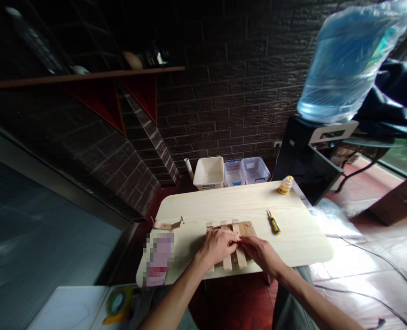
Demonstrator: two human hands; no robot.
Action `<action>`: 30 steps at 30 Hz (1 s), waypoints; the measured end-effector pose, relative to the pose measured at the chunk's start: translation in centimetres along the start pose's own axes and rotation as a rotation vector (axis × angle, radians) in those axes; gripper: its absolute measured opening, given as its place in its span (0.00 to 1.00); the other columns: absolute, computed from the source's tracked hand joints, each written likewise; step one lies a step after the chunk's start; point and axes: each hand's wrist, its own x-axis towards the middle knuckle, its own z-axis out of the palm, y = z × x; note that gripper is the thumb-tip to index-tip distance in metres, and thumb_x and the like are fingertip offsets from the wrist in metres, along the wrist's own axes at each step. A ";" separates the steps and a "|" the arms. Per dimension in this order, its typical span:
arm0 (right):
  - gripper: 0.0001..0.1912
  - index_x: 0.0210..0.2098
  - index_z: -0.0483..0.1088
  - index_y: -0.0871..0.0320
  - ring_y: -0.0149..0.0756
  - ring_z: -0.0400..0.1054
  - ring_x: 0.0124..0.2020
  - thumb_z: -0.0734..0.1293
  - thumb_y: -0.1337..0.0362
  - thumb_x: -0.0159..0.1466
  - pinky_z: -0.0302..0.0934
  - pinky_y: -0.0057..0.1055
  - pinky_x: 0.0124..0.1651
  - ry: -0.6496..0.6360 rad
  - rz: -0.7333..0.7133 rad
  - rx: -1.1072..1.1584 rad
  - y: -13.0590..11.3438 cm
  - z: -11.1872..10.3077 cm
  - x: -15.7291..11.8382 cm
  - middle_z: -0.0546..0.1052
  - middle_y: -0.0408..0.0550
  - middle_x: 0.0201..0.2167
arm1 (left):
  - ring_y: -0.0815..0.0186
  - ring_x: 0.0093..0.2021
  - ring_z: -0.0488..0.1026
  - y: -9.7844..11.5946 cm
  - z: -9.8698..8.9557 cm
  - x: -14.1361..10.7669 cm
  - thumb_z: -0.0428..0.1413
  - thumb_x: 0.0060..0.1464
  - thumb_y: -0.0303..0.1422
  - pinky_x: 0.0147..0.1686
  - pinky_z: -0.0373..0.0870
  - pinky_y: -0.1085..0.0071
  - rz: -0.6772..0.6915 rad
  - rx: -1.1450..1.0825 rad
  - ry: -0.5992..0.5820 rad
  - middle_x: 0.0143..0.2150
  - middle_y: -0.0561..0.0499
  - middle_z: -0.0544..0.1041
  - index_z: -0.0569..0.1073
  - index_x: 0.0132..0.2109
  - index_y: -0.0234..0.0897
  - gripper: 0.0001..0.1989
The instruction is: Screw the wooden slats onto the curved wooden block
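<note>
Over the wooden slats (227,262) at the table's front edge, my left hand (219,245) and my right hand (258,252) meet at the fingertips. Both are closed in a pinch around a small spot on the slats; what they hold there, if anything, is too small to make out. The slats lie side by side across a brown piece that looks like cardboard (248,229), partly covered by my hands. To the right of my right hand lies a yellow-and-black screwdriver (274,222), its tip pointing away from me.
On the pale table (196,206) are a wooden strip with upright screws (169,225), a blurred-out pink item (162,256) and a clear container with yellow parts (286,185). Plastic bins (208,183) stand behind; a water dispenser (294,151) is at right. Cables (365,252) cross the floor.
</note>
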 end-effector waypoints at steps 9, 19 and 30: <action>0.13 0.39 0.75 0.55 0.34 0.73 0.35 0.61 0.57 0.67 0.64 0.27 0.40 0.013 0.096 -0.028 -0.7 0.5 0.7 0.80 0.46 0.36 | 0.64 0.50 0.75 0.0 0.1 -0.4 0.55 0.56 0.32 0.50 0.70 0.69 -0.021 -0.039 -0.006 0.52 0.56 0.78 0.81 0.44 0.46 0.12; 0.13 0.38 0.74 0.56 0.33 0.72 0.32 0.61 0.56 0.67 0.63 0.26 0.38 0.044 0.120 -0.053 -0.5 1.2 0.8 0.79 0.46 0.33 | 0.65 0.49 0.75 0.3 0.2 -0.6 0.55 0.55 0.30 0.50 0.69 0.70 -0.059 -0.106 0.022 0.50 0.57 0.79 0.80 0.41 0.48 0.11; 0.16 0.39 0.74 0.58 0.34 0.72 0.30 0.59 0.55 0.67 0.62 0.26 0.35 0.019 0.185 -0.093 -1.9 0.6 0.7 0.79 0.48 0.30 | 0.63 0.42 0.77 1.5 -0.6 -1.0 0.54 0.54 0.33 0.44 0.70 0.69 -0.124 -0.086 0.020 0.45 0.54 0.81 0.81 0.41 0.47 0.11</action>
